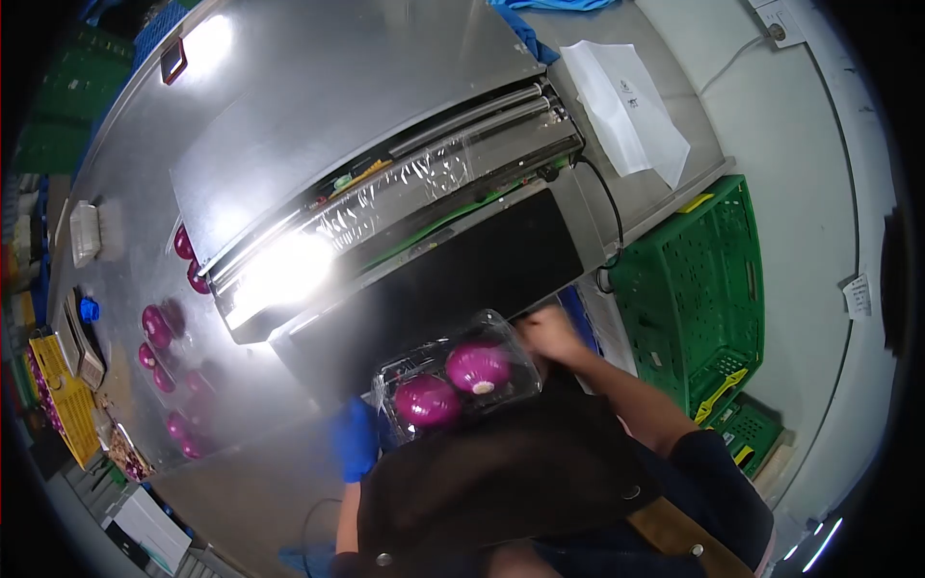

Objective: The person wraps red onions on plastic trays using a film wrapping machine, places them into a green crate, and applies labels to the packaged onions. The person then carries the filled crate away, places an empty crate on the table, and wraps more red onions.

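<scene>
A clear plastic tray (523,374) with two red onions (479,368) sits tilted in front of my dark apron, by the front edge of a wrapping machine (482,252). Glossy clear film shows around the tray. My left hand (355,441), in a blue glove, is at the tray's left end; motion blurs its fingers. My bare right hand (551,335) is closed at the tray's right end, fingers curled and partly hidden.
Several red onions (156,328) are on the steel table (289,87) to the left. White paper (626,111) lies at the upper right, above a green crate (689,299). Farther left are an empty clear tray (85,234) and a yellow crate (66,400).
</scene>
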A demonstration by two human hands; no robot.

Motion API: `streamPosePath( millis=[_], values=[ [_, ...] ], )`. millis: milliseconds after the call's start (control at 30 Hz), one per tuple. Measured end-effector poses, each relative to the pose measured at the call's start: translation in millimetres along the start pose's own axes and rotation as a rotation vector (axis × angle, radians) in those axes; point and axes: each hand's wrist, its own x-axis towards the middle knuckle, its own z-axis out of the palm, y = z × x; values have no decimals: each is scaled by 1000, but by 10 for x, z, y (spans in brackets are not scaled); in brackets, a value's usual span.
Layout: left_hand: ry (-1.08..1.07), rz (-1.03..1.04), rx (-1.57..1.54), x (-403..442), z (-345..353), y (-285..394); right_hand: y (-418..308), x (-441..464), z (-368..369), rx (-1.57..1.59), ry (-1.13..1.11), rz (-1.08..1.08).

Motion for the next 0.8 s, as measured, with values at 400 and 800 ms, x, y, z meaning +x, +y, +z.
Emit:
streamPosePath(
  millis=[400,800],
  values=[
    [-468,-187,-1192,99,147,1607,-649,-371,470,458,-738,-755],
    [-1091,139,-995,-32,182,3298,-621,-1066,-1911,320,-256,-422]
  ],
)
